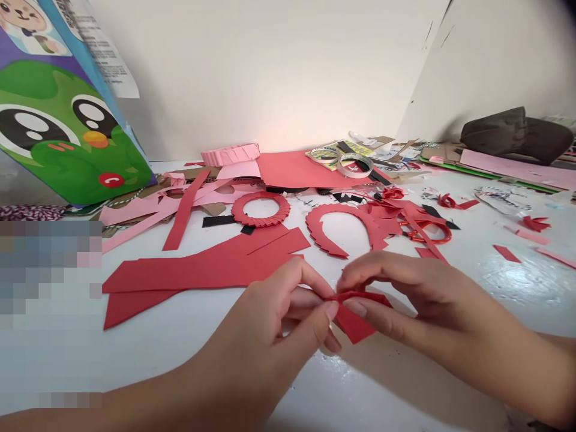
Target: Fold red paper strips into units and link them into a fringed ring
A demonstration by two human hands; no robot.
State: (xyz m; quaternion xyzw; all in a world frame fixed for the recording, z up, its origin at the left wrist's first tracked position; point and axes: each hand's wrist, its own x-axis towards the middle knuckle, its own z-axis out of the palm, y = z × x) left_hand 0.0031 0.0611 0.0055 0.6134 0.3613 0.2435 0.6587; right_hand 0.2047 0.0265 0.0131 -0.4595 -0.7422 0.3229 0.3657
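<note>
Both hands meet low in the middle of the head view, just above the white table (pixel 189 354). My left hand (pixel 279 318) pinches the left end of a small folded piece of red paper (pixel 355 318) between thumb and fingers. My right hand (pixel 405 294) pinches the same piece from the right, its fingers curled over the top fold. Beyond the hands lie a red pleated paper ring (pixel 261 209) and a red pleated half ring (pixel 337 231). Long red paper strips (pixel 202 270) lie to the left of the hands.
Pink strips (pixel 148 210) and a pink pleated ring (pixel 230 154) lie at the back left beside a blue and green printed box (pixel 67 120). A red sheet (pixel 297 168), tape rolls (pixel 355 163), red scraps (pixel 418 222), pink sheets (pixel 517 168) and a dark pouch (pixel 517 132) fill the back right.
</note>
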